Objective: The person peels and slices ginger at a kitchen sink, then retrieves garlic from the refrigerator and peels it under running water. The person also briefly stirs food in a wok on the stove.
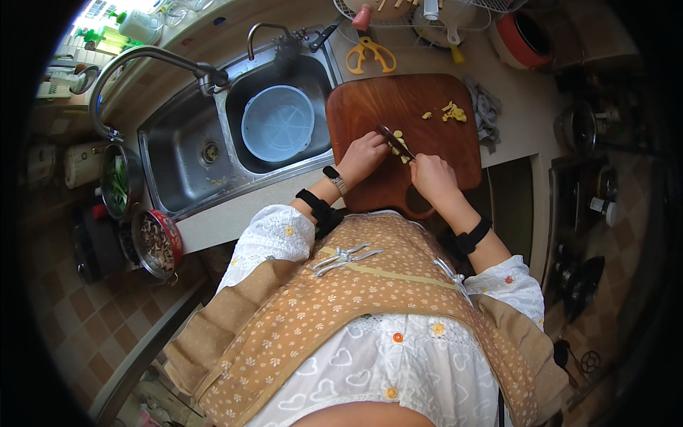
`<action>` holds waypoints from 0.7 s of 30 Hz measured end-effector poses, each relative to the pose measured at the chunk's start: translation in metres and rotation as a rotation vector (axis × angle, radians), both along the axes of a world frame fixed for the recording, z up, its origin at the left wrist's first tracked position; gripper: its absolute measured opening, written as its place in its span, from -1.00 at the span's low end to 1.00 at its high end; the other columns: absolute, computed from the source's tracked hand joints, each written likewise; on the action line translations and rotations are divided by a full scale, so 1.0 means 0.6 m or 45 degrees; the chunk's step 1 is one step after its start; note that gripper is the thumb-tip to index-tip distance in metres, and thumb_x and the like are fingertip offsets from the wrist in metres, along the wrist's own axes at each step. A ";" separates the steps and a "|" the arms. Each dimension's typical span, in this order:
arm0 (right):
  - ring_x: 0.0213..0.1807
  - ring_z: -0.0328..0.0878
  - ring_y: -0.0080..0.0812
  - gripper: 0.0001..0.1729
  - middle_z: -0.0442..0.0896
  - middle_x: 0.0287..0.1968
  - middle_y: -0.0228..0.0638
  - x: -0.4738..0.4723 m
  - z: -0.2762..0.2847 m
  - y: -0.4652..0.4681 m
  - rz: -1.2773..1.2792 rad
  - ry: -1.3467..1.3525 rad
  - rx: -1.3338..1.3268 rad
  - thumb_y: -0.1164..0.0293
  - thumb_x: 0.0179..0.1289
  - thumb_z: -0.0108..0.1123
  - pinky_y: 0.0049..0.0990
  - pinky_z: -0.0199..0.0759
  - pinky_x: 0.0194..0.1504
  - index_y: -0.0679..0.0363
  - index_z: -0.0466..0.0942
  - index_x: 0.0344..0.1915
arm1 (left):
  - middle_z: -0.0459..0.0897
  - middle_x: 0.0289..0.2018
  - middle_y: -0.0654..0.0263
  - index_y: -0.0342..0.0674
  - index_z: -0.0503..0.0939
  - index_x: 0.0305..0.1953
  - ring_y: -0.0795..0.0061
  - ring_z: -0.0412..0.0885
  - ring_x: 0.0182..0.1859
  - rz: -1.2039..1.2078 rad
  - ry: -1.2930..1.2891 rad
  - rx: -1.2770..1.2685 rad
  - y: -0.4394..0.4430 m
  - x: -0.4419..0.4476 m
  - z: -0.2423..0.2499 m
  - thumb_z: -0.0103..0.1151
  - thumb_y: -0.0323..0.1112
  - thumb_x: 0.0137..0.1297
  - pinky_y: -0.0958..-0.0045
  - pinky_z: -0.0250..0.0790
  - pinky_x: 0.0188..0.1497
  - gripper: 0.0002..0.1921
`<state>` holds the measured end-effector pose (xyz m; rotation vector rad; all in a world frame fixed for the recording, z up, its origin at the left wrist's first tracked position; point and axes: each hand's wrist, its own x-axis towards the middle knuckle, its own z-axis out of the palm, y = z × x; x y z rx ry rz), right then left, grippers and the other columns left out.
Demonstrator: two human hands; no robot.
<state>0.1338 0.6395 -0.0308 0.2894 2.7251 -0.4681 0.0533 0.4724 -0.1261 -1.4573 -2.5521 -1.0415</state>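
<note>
A wooden cutting board lies on the counter before me. My right hand is closed around the handle of a kitchen knife, whose dark blade slants up and to the left over the board. Beside the blade tip is my left hand, its fingers curled down at the board; whether they pinch a piece is hidden. Pale yellow slices, perhaps ginger or garlic, lie along both sides of the blade. A small pile of yellow pieces rests at the board's upper right.
Left of the board is a double sink holding a translucent blue basin. Yellow-handled scissors lie beyond the board, a grey cloth at its right. Bowls of green vegetables and sliced food stand far left.
</note>
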 end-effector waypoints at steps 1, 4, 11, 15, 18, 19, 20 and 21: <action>-0.34 0.59 0.07 -0.72 0.61 -0.44 0.05 -0.002 -0.002 -0.004 -0.011 -0.030 0.020 0.29 0.26 0.04 -0.08 0.47 -0.30 0.27 0.54 -0.43 | 0.54 -0.28 0.30 -0.23 0.54 -0.37 0.30 0.51 -0.20 -0.011 0.005 -0.004 0.001 0.000 -0.002 0.11 -0.46 0.04 0.38 0.47 -0.22 -0.91; -0.32 0.59 0.07 -0.70 0.61 -0.42 0.04 -0.010 -0.018 -0.021 -0.106 -0.009 -0.012 0.28 0.25 0.03 -0.09 0.48 -0.28 0.28 0.54 -0.45 | 0.54 -0.28 0.30 -0.23 0.54 -0.37 0.31 0.51 -0.19 -0.028 0.028 0.075 0.003 -0.001 -0.006 0.12 -0.45 0.05 0.39 0.47 -0.22 -0.92; -0.29 0.56 0.13 -0.69 0.60 -0.41 0.10 -0.023 -0.008 0.012 -0.162 0.067 -0.061 0.26 0.23 0.08 -0.05 0.46 -0.26 0.31 0.55 -0.37 | 0.51 -0.21 0.23 -0.25 0.50 -0.31 0.22 0.49 -0.16 0.056 -0.137 0.118 0.006 0.008 0.015 0.24 -0.36 0.04 0.32 0.44 -0.16 -0.81; -0.26 0.55 0.14 -0.69 0.60 -0.38 0.13 -0.039 -0.003 0.025 -0.132 -0.041 -0.011 0.28 0.21 0.10 -0.05 0.45 -0.22 0.35 0.55 -0.40 | 0.47 -0.15 0.17 -0.27 0.47 -0.27 0.15 0.45 -0.10 0.133 -0.181 0.097 0.016 0.006 0.026 0.30 -0.30 0.02 0.28 0.41 -0.11 -0.71; -0.27 0.55 0.16 -0.69 0.59 -0.39 0.14 -0.030 -0.018 0.004 -0.245 -0.046 -0.025 0.27 0.21 0.10 -0.04 0.45 -0.23 0.34 0.54 -0.40 | 0.46 -0.15 0.15 -0.27 0.46 -0.27 0.13 0.42 -0.07 0.197 -0.163 0.098 0.021 0.007 0.022 0.31 -0.28 0.02 0.27 0.39 -0.07 -0.70; -0.29 0.55 0.17 -0.68 0.59 -0.40 0.16 -0.022 -0.023 -0.007 -0.295 -0.016 -0.043 0.26 0.23 0.09 -0.04 0.45 -0.25 0.34 0.54 -0.40 | 0.46 -0.16 0.15 -0.27 0.46 -0.27 0.12 0.42 -0.07 0.208 -0.152 0.104 0.021 0.005 0.020 0.31 -0.28 0.02 0.26 0.38 -0.06 -0.70; -0.29 0.55 0.17 -0.68 0.59 -0.41 0.15 -0.022 -0.025 -0.007 -0.275 0.021 -0.031 0.26 0.24 0.08 -0.04 0.45 -0.26 0.34 0.54 -0.40 | 0.46 -0.16 0.16 -0.28 0.46 -0.27 0.14 0.42 -0.07 0.184 -0.169 0.138 0.024 0.008 0.019 0.29 -0.30 0.03 0.28 0.38 -0.06 -0.71; -0.30 0.55 0.16 -0.67 0.59 -0.42 0.14 -0.018 -0.026 -0.011 -0.268 -0.016 -0.023 0.25 0.25 0.07 -0.04 0.45 -0.27 0.34 0.54 -0.40 | 0.47 -0.17 0.16 -0.27 0.46 -0.28 0.15 0.42 -0.08 0.147 -0.178 0.120 0.025 0.006 0.019 0.29 -0.32 0.03 0.28 0.38 -0.07 -0.73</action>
